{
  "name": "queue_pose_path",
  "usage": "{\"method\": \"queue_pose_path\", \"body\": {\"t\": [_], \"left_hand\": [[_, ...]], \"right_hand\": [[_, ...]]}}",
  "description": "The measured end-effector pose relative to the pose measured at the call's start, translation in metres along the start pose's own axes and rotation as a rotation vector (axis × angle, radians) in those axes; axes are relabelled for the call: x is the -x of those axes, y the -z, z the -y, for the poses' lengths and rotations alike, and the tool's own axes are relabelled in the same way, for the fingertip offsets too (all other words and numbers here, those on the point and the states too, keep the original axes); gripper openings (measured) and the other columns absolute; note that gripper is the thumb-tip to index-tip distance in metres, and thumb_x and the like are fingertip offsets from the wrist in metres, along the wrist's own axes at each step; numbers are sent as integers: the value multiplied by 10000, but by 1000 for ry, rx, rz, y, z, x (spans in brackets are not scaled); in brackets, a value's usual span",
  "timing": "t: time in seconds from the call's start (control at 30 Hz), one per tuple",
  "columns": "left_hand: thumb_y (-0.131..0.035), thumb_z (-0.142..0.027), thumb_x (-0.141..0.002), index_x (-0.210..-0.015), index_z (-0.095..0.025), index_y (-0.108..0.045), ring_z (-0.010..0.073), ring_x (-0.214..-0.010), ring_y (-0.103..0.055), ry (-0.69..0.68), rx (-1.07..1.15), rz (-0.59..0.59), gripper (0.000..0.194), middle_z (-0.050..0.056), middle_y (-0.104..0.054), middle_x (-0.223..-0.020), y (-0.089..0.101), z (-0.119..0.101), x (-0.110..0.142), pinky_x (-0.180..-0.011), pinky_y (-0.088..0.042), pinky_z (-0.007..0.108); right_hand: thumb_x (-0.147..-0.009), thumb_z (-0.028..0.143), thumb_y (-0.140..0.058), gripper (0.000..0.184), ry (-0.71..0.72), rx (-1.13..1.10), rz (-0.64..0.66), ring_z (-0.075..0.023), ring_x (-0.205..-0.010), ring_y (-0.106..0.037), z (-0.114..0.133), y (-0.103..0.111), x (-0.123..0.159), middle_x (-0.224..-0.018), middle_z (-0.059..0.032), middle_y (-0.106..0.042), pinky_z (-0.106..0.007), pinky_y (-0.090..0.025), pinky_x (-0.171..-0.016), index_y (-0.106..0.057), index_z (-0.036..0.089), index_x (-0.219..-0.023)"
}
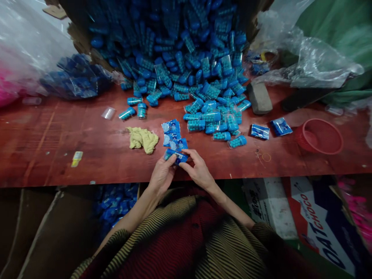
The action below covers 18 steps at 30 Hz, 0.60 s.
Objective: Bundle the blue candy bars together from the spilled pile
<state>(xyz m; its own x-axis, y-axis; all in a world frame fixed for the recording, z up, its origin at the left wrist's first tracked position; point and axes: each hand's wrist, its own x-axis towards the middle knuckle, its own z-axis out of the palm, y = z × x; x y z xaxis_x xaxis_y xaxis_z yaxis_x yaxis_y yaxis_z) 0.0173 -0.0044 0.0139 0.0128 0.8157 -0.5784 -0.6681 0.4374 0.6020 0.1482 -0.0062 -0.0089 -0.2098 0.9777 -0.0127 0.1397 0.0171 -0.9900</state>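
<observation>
My left hand [161,176] and my right hand [197,170] meet at the near edge of the red-brown table [43,147]. Both pinch one small blue packet [176,156] between their fingertips. Just beyond it lies a short row of similar blue packets [172,133]. Farther back a big heap of clear tubes filled with blue balls [186,66] spills from a cardboard box across the table. A crumpled yellow cloth [143,138] lies left of the packets.
Two more blue packets [270,130] and a red plastic basket [319,136] sit to the right. A grey block [259,97] lies by the heap. Plastic bags fill both back corners. Below the table stand a box of blue packets [116,203] and a printed carton [316,221].
</observation>
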Motion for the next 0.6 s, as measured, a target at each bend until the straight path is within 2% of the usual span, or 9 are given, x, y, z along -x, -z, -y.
{"method": "queue_pose_path", "body": {"t": [0.1,0.2,0.43,0.6], "left_hand": [[-789,-208,-614,-826,-141,-660,101,-692,-610,-13,-3,-5,257,-1,-693,-769,2,5,-2,-663,-473,208],[-808,-267,-597,-807,-139,-656,86,-627,-577,-27,-5,19,289,-9,-674,-733,4,8,-1,-590,-457,198],[-816,-241,-580,-811,-108,-650,86,-615,-576,-8,-42,71,314,13,-671,-735,10,11,2,-571,-461,202],[-815,-234,-579,-974,-158,-644,104,-608,-590,63,-97,138,437,9,-678,-795,16,5,1,-511,-469,215]], "right_hand": [[-806,281,-597,276,-121,-166,13,-165,-945,-588,-2,-3,-4,-1052,-41,-615,-333,-471,-874,-578,220,-1075],[-786,303,-601,234,-202,-317,-30,-146,-848,-603,-3,-5,-6,-939,-29,-640,-289,-493,-785,-582,193,-992],[-842,316,-531,155,-136,-198,-136,-109,-679,-579,3,-9,-1,-815,2,-640,-231,-482,-644,-591,185,-901],[-847,325,-531,161,-127,-245,-128,-109,-708,-591,1,-10,-1,-840,-5,-640,-228,-486,-650,-570,187,-921]]}}
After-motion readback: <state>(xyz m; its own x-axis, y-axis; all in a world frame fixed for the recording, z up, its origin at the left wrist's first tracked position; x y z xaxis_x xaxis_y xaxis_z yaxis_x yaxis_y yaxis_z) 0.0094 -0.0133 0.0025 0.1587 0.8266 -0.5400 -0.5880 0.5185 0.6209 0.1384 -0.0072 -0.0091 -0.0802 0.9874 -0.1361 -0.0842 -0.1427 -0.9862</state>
